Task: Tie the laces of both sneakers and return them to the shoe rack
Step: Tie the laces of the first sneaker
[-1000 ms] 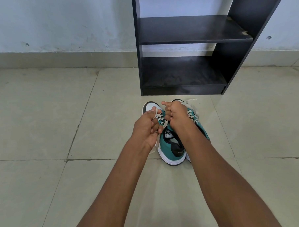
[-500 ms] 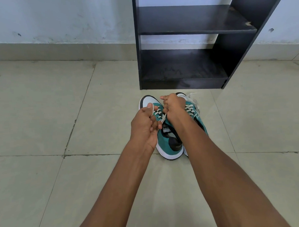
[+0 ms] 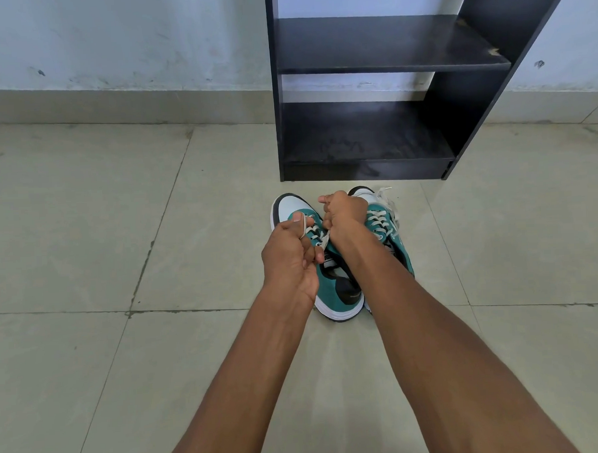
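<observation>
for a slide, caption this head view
Both hands, left hand and right hand, pull laces on the left sneaker before the shoe rack.

I have only one view, from the head camera. It looks forward and down from above the tiled floor (image 3: 85, 235). Both forearms come in from the near edge, and the shoe rack (image 3: 372, 134) stands far, against the wall (image 3: 111, 46). The wide lens bends the edges.

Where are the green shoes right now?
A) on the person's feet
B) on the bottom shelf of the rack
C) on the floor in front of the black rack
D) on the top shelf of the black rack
C: both green sneakers sit on the tiled floor in front of the black shoe rack, whose visible shelves hold nothing, while the left hand and right hand work one sneaker's laces.
</observation>
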